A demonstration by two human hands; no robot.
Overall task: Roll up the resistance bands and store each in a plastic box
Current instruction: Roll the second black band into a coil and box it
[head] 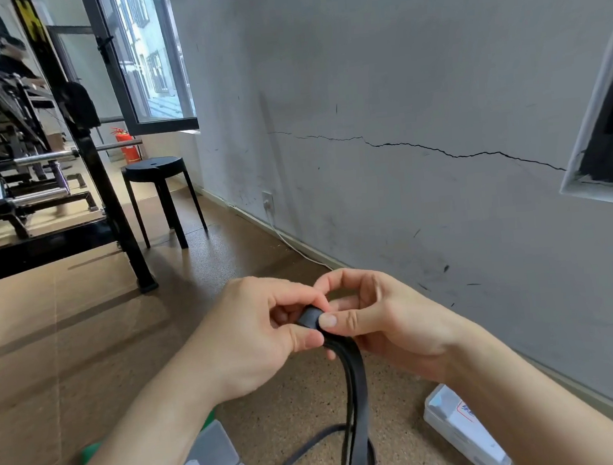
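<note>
— Between my two grips, up above the brown cork floor (pixel 83 326), sits the folded end of the flat black rubber resistance band (pixel 355 383); my left grip (pixel 254 333) pinches it between thumb and curled fingers; my right grip (pixel 387 321) pinches it from the other side, thumb on top.

— And the rest of it?

— It hangs straight down from both grips as a double strand, long axis near vertical; its far loop lies on the floor below.

— Which way would you roll?

— Downward along that hanging length, I judge; both grips are equally near the roll, which looks barely begun.

— The boxes?

— On the floor; the clear plastic box with a label (pixel 463 430) lies low on my right, nearer the right grip; the second clear plastic box (pixel 214 463) lies low on my left.
</note>
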